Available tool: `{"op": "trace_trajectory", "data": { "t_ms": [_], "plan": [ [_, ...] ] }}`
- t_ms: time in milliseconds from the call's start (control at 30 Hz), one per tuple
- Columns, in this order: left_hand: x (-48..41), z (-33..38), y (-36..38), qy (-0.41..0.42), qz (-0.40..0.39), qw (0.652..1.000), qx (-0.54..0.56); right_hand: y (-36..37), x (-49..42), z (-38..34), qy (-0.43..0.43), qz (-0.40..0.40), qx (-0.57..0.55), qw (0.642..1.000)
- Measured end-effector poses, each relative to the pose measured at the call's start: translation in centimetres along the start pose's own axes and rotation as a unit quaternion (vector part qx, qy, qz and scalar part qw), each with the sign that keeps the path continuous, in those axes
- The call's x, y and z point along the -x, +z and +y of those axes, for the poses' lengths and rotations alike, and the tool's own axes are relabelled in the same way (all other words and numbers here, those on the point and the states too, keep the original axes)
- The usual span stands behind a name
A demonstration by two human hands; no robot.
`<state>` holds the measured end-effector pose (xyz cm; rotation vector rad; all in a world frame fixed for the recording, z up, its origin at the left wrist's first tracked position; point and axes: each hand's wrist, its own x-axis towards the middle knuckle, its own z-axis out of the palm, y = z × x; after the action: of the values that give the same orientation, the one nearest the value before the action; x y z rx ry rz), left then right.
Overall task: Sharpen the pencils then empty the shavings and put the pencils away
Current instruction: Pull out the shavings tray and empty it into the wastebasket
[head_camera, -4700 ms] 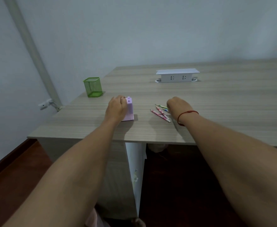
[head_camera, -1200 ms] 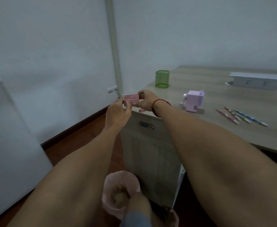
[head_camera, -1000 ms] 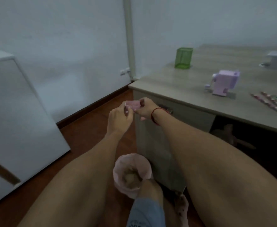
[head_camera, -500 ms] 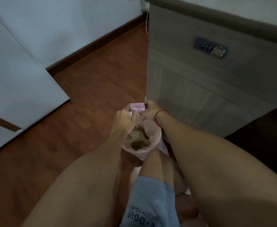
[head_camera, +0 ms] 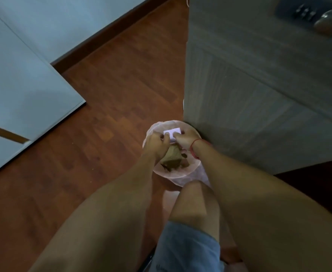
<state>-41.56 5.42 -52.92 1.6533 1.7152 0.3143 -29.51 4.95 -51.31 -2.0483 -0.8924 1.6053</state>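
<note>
A small pink shavings drawer [head_camera: 172,132] from the sharpener is held over the open mouth of a pink bin [head_camera: 161,172] lined with a plastic bag. My left hand [head_camera: 156,144] pinches its left end. My right hand [head_camera: 185,139], with a red string at the wrist, pinches its right end. Brown crumpled rubbish [head_camera: 172,159] lies inside the bin below the hands. The drawer's inside is hidden from view. The sharpener and pencils are out of frame.
The grey desk cabinet [head_camera: 259,85] with a lock and knob [head_camera: 326,26] stands right behind the bin. A white panel [head_camera: 19,85] leans at the left over the red-brown wooden floor [head_camera: 106,99]. My knee [head_camera: 194,205] is just below the bin.
My head tipped down from the desk to the floor. Both hands carried the pink drawer from desk height down over the bin, lower than half a second ago.
</note>
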Motion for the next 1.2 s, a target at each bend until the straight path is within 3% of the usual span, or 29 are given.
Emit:
{"op": "trace_trajectory", "data": {
  "t_ms": [267, 600, 1033, 1200],
  "plan": [
    [-1.4, 0.8, -0.1, -0.105, -0.017, 0.992, 0.066, 0.4, -0.2, -0.6, 0.034, 0.042, -0.051, 0.997],
    [-2.2, 0.5, 0.4, -0.172, -0.002, 0.978, 0.122, 0.2, 0.5, -1.2, 0.075, 0.025, -0.062, 0.995],
    [-1.5, 2.1, -0.7, -0.178, 0.012, 0.977, 0.113, 0.1, 0.4, -1.9, 0.102, 0.021, -0.068, 0.992],
    [-1.3, 2.4, -0.8, -0.162, 0.013, 0.981, 0.102, -0.2, 0.5, -2.3, 0.061, 0.016, -0.038, 0.997]
  ]
}}
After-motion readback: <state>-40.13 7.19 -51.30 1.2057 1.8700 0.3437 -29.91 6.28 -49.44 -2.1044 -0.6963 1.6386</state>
